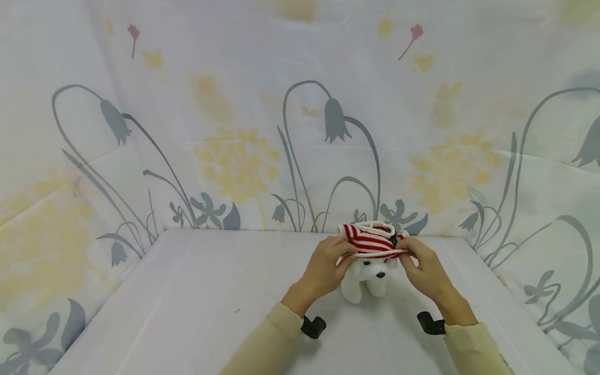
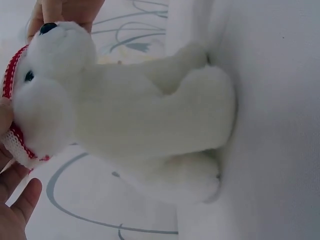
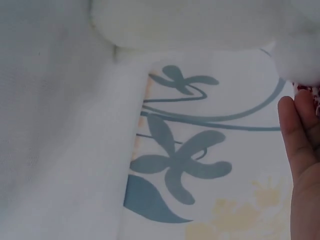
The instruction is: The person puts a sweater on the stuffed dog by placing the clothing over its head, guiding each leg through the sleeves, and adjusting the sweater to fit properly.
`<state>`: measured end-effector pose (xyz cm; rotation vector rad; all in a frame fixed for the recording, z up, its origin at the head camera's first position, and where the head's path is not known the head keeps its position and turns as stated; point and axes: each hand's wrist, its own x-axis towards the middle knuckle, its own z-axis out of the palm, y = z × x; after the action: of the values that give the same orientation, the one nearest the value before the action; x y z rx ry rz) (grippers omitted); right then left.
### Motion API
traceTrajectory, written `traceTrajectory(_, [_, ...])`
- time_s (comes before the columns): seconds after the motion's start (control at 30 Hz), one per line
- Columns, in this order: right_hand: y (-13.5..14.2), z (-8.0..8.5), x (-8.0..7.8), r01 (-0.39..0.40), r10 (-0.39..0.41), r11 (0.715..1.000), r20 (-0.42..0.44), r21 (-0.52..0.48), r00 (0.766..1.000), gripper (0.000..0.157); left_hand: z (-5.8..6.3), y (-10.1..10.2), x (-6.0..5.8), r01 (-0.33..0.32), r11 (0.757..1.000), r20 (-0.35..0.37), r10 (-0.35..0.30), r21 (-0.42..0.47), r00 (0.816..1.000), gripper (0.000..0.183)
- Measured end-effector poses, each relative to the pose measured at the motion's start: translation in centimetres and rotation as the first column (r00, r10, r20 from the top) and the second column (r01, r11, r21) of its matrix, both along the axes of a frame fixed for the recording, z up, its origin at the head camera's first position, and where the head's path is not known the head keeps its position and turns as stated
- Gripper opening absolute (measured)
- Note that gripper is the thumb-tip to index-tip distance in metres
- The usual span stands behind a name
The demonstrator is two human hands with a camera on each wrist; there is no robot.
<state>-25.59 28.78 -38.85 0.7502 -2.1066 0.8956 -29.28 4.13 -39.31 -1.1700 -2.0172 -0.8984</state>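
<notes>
A white plush dog [image 1: 352, 286] stands on the white surface, facing the head camera. Over the top of its head lies a small red-and-white striped knitted garment [image 1: 370, 240], bunched up, its hem just above the eyes. My left hand [image 1: 328, 263] pinches the hem on one side and my right hand [image 1: 424, 263] pinches it on the other. In the left wrist view the dog's body [image 2: 150, 110] is bare, and the knitted edge [image 2: 11, 75] runs round its head. The right wrist view has the fingers [image 3: 300, 135] beside the red knit; their grip is partly cut off there.
The white tabletop [image 1: 187, 302] extends left and in front of the dog. A flower-printed cloth [image 1: 244, 104] hangs behind it and along both sides. Black wrist mounts [image 1: 313, 327] stick out from both sleeves, close above the table.
</notes>
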Motion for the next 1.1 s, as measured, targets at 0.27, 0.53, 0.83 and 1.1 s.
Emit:
traceTrajectory(0.27, [-1.2, 0.8, 1.0, -0.075, 0.07, 0.996, 0.089, 0.052, 0.994, 0.06, 0.0, -0.4, 0.2, -0.019, 0.995, 0.015, 0.021, -0.103, 1.0, 0.048])
traceTrajectory(0.53, [-1.1, -1.8, -1.2, -0.073, 0.071, 0.997, 0.068, 0.035, 0.995, 0.069, 0.0, 0.1, 0.2, -0.053, 0.997, 0.189, 0.063, -0.061, 0.98, 0.044])
traceTrajectory(0.83, [-4.1, -1.3, -1.1, -0.094, 0.095, 0.995, 0.006, -0.045, 0.995, 0.057, -0.3, -1.8, 0.0, -0.036, 0.993, 0.165, 0.017, 0.113, 0.986, 0.037])
traceTrajectory(1.1, [-8.6, 0.4, 0.3, -0.156, 0.149, 0.986, -0.113, -0.052, 0.982, 0.045, -0.4, -4.5, 0.3, -0.074, 0.978, 0.115, 0.053, 0.194, 0.992, 0.039])
